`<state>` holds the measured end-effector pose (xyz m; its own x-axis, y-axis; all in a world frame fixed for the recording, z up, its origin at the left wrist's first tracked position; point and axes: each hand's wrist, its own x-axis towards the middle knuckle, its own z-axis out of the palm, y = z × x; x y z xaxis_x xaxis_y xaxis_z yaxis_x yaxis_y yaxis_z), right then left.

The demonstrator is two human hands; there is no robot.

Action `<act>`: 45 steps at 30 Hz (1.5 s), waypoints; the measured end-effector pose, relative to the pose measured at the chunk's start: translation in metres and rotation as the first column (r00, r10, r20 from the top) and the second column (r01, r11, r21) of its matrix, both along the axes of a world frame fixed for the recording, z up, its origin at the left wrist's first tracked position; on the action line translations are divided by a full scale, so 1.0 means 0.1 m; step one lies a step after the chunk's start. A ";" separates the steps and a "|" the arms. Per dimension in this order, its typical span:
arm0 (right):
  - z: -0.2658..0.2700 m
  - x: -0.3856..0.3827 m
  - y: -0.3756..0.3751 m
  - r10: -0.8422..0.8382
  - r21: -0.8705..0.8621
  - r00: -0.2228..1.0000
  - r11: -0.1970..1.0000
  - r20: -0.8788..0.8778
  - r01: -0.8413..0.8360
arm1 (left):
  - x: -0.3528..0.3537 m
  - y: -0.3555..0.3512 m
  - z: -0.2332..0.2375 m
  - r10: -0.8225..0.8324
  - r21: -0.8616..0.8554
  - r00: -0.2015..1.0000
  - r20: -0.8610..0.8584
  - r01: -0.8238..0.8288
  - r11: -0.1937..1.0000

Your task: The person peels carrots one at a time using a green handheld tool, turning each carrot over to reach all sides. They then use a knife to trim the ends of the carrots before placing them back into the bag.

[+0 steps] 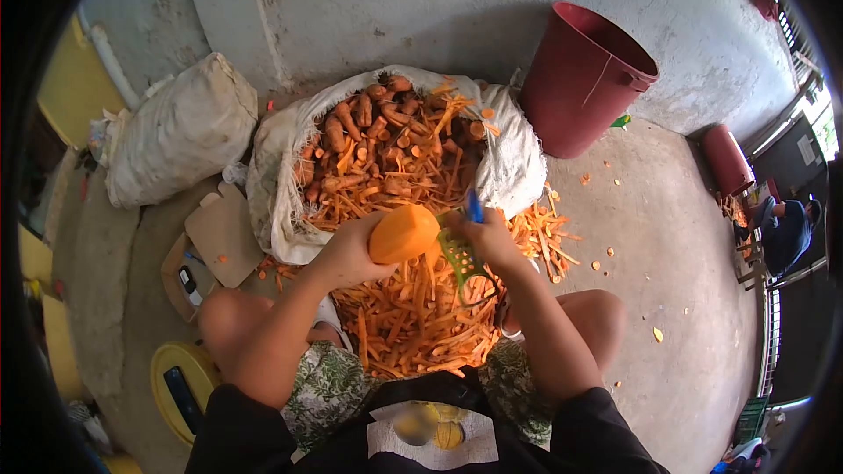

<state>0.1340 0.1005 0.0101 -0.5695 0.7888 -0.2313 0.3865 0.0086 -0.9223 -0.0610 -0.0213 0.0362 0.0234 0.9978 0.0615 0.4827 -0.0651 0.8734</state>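
Note:
My left hand (344,250) is wrapped round a thick, peeled orange carrot (406,233), its smooth side facing up. Close to its right, my right hand (490,240) is closed on a tool with a blue handle (475,207); the fingers hide much of this tool. Just below that hand shows a green piece with holes (460,262), whose kind I cannot make out. Between my legs lies a heap of carrot strips (421,325). Beyond my hands, an open white sack (270,202) holds whole and cut carrots (351,116) mixed with strips.
A tall red bin (571,79) stands by the wall, and a full white sack (189,132) leans at left. Cardboard (226,241) and a yellow lid (162,382) bearing a phone (182,399) lie left. Another person (786,233) sits far right. Scraps dot the floor.

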 end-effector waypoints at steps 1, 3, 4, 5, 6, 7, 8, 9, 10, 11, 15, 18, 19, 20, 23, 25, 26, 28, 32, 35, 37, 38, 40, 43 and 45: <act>0.00 0.03 0.03 -0.066 -0.161 0.984 0.986 -0.164 0.040 | -0.01 0.01 -0.02 0.003 -0.001 1.000 0.000 -0.003 1.000; 0.08 0.06 0.00 -0.084 -0.424 0.928 0.902 -0.363 -0.084 | -0.03 0.02 -0.08 -0.085 -0.157 0.984 -0.154 0.060 0.986; 0.23 0.08 -0.08 0.036 -0.460 0.902 0.851 -0.430 -0.253 | -0.02 0.01 -0.06 -0.079 -0.155 0.985 -0.153 0.055 0.986; 0.30 0.09 -0.14 0.144 -0.480 0.853 0.774 -0.501 -0.412 | 0.00 0.01 -0.03 -0.165 -0.211 0.963 -0.214 0.120 0.970; 0.15 0.08 -0.19 0.236 -0.398 0.826 0.787 -0.512 -0.472 | 0.02 0.00 -0.01 -0.254 -0.271 0.929 -0.269 0.180 0.946; 0.11 0.06 -0.24 0.399 -0.239 0.865 0.847 -0.304 -0.474 | 0.01 0.00 -0.08 -0.252 -0.268 0.930 -0.268 0.179 0.946; 0.07 0.05 -0.28 0.479 -0.273 0.844 0.801 -0.240 -0.532 | 0.02 0.01 -0.19 -0.346 -0.340 0.898 -0.271 0.247 0.907; 0.01 0.04 -0.30 0.555 -0.312 0.812 0.751 -0.180 -0.582 | 0.02 0.00 -0.24 -0.438 -0.412 0.859 -0.266 0.309 0.857; -0.06 0.04 -0.33 0.553 -0.313 0.813 0.752 -0.180 -0.581 | 0.03 -0.02 -0.24 -0.491 -0.440 0.848 -0.198 0.370 0.818; -0.13 0.04 -0.37 0.509 -0.464 0.823 0.683 -0.252 -0.564 | 0.03 -0.03 -0.27 -0.494 -0.439 0.846 -0.197 0.375 0.817; -0.45 0.04 -0.51 0.254 -0.713 0.923 0.586 -0.290 -0.385 | 0.05 -0.02 -0.42 -0.592 -0.613 0.767 -0.248 0.348 0.709; -0.70 0.05 -0.55 0.279 -0.721 0.942 0.612 -0.188 -0.325 | -0.04 0.01 -0.37 -0.504 -0.616 0.777 -0.377 0.195 0.763; -0.76 0.05 -0.54 0.335 -0.705 0.937 0.641 -0.097 -0.302 | -0.07 0.01 -0.36 -0.427 -0.603 0.794 -0.433 0.097 0.792; -0.81 0.09 -0.54 0.418 -0.633 0.906 0.718 0.062 -0.288 | -0.11 -0.01 -0.38 -0.408 -0.550 0.768 -0.494 0.087 0.831; -1.15 0.16 -0.47 0.613 -0.441 0.641 0.786 0.462 -0.433 | -0.14 -0.03 -0.27 -0.422 -0.584 0.750 -0.509 0.059 0.809; -0.89 0.24 -0.31 0.637 -0.454 0.552 0.771 0.538 -0.447 | -0.15 -0.06 -0.30 -0.432 -0.577 0.742 -0.512 0.074 0.813; -0.73 0.33 -0.15 0.719 -0.387 0.535 0.692 0.444 -0.609 | -0.16 -0.06 -0.30 -0.438 -0.572 0.737 -0.514 0.086 0.815; -0.65 0.56 0.38 0.761 -0.378 0.549 0.649 0.347 -0.660 | -0.16 -0.06 -0.17 -0.453 -0.592 0.734 -0.506 0.086 0.801; 0.55 1.13 2.12 0.511 -0.023 0.592 0.768 0.624 -0.640 | -0.24 -0.07 -0.17 -0.425 -0.573 0.753 -0.502 0.078 0.816; 2.02 1.45 2.66 -0.138 0.509 0.980 0.860 0.140 0.048 | -0.26 -0.10 -0.20 -0.401 -0.540 0.767 -0.500 0.087 0.837; 2.67 1.33 2.48 -0.760 0.909 0.642 0.333 0.100 0.252 | -0.24 -0.08 -0.18 -0.420 -0.548 0.763 -0.492 0.103 0.830; 2.67 1.43 2.59 -0.720 0.980 0.675 -0.038 -0.163 0.196 | -0.24 -0.08 -0.17 -0.440 -0.567 0.760 -0.478 0.116 0.816; 2.54 1.36 2.54 -0.649 0.902 0.741 0.201 -0.169 0.382 | -0.24 -0.05 -0.18 -0.442 -0.579 0.760 -0.477 0.107 0.809; 1.96 1.00 1.91 -0.249 0.583 0.918 0.714 -0.307 0.389 | -0.23 -0.03 -0.22 -0.441 -0.584 0.756 -0.484 0.096 0.806; 1.41 0.78 1.48 -0.168 0.404 0.916 0.858 -0.363 0.318 | -0.22 0.00 -0.24 -0.440 -0.576 0.745 -0.501 0.093 0.812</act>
